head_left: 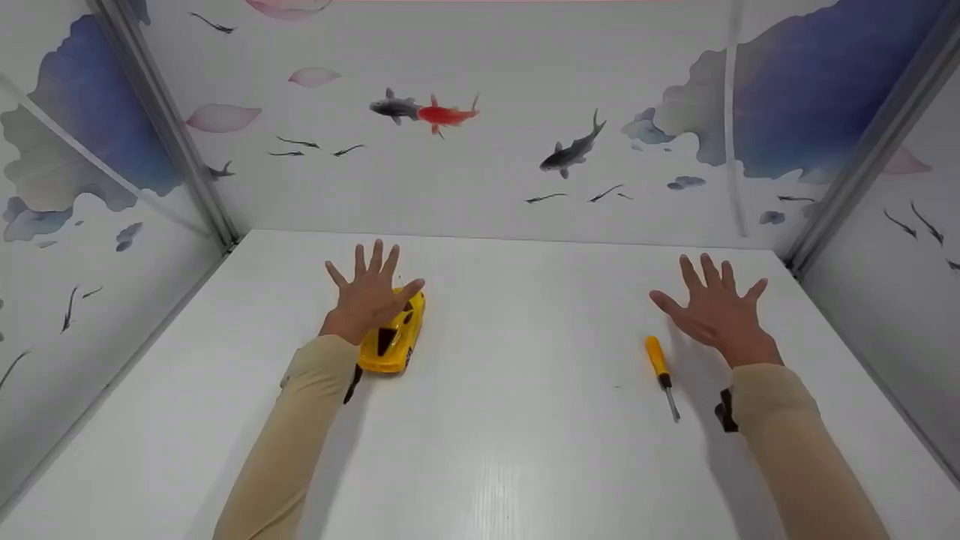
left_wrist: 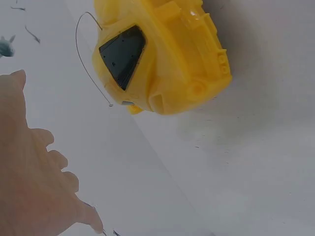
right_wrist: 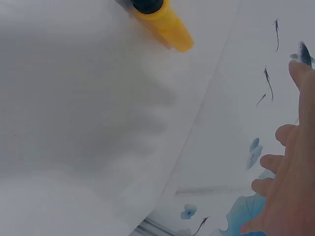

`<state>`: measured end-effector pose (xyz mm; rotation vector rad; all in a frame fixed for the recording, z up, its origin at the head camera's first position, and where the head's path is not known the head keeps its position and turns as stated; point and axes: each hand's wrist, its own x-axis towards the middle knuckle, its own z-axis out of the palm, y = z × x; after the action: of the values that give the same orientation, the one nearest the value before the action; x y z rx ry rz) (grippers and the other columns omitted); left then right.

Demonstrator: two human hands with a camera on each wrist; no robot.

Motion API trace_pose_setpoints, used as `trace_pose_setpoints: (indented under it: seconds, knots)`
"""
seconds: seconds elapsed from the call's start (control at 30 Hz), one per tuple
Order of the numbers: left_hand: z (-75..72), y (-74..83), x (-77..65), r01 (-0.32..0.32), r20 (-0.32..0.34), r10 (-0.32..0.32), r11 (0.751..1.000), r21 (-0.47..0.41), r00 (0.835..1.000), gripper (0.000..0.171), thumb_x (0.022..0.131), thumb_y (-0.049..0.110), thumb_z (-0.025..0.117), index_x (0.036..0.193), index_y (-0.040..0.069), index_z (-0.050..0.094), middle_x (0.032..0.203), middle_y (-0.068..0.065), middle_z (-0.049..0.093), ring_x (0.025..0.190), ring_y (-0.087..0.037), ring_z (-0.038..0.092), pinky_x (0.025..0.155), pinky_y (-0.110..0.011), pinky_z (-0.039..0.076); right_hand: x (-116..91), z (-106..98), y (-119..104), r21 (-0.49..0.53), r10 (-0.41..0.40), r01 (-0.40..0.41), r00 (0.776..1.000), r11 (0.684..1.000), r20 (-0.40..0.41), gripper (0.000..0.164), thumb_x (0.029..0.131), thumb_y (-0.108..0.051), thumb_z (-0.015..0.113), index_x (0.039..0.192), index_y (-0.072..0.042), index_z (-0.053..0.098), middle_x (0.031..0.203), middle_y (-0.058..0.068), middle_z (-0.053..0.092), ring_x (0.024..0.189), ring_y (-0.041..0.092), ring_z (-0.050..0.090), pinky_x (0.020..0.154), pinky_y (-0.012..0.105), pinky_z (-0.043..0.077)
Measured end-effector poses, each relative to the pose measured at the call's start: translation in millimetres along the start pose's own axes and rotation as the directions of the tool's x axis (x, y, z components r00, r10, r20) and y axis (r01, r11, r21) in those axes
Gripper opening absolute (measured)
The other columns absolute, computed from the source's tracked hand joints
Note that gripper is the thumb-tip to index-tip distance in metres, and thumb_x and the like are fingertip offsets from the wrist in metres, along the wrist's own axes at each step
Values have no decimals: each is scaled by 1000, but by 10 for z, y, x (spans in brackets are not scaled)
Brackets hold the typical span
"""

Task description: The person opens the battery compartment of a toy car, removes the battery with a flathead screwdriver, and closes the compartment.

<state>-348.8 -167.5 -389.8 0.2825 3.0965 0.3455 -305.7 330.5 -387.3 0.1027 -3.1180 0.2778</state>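
Bench point(head_left: 510, 420), white, smooth-topped. Left hand point(head_left: 366, 298) and right hand point(head_left: 716, 309) raised above it, fingers spread, grasping nothing. Yellow plastic toy car point(head_left: 385, 361) with dark windows rests near left hand; yellow-handled metal screwdriver point(head_left: 664, 376) lies near right hand.

The head camera is looking forward and down from high above the glossy white table point(head_left: 510, 375), facing the white back panel painted with fish point(head_left: 480, 180) and taking the widest view. The left wrist camera is looking tilted past the yellow plastic toy car with dark windows point(head_left: 403, 337) from close by, sharing it and the bare left hand point(head_left: 366, 301) with the head view. The right wrist camera, also slanted, is facing the panel, sharing the bare right hand point(head_left: 714, 311) and the yellow-handled metal screwdriver point(head_left: 658, 361) with the head view.
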Motion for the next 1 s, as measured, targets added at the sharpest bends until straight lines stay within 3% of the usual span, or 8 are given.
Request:
trace_pose_setpoints:
  seconds: [0.43, 0.7, 0.87, 1.0]
  knots:
    - [-73, -79, -30, -49, 23, 50, 999, -19, 999, 84, 101, 65, 31, 162, 16, 4, 169, -17, -7, 154, -45, -13, 110, -78, -18, 10, 38, -154, -31, -30, 31, 1000, 999, 4, 98, 96, -75, 28, 161, -6, 3, 164, 31, -1, 149, 58, -1, 107, 83, -13]
    - [-103, -99, -58, -59, 71, 70, 989, -138, 995, 84, 100, 68, 29, 163, 17, 5, 170, -15, -4, 154, -43, -12, 112, -75, -18, -14, 104, -374, 21, -62, 63, 998, 998, -28, 93, 98, -70, 32, 161, -5, 8, 165, 30, 6, 151, 53, 1, 114, 77, -9]
    - [-115, -122, -57, -70, 66, 86, 975, -212, 994, 85, 99, 70, 29, 163, 17, 9, 170, -14, 0, 155, -42, -10, 113, -74, -17, -36, 204, -579, 73, -87, 91, 994, 993, -59, 90, 100, -65, 33, 160, -2, 11, 164, 29, 13, 152, 51, 8, 118, 73, 0]
    - [-132, -175, -72, -52, 61, 73, 954, -295, 995, 84, 99, 69, 30, 163, 17, 11, 170, -15, 4, 155, -43, -7, 116, -72, -16, -49, 283, -771, 112, -126, 139, 986, 984, -112, 83, 103, -59, 36, 158, 0, 19, 159, 30, 27, 147, 50, 25, 118, 71, 16]
